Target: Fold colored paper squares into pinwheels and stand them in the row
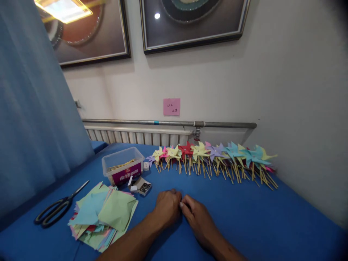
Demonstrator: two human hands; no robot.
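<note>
My left hand (169, 206) rests on the blue table, closed with its fingers curled under. Close against it lies my right hand (196, 215), closed too, its thumb towards the left hand. Nothing shows in either hand, though the undersides are hidden. Left of my hands sits a small open box of metal pins (144, 187). A loose stack of coloured paper squares (118, 210) lies by my left forearm. Beyond my hands, finished paper pinwheels (199, 151) on thin sticks lie in a long row.
A clear plastic tub (122, 159) holding thin sticks stands behind the pin box. Black-handled scissors (58, 210) lie at the far left, near a blue curtain (35, 101). A radiator (136, 136) and pipe (130, 122) run along the wall behind the table.
</note>
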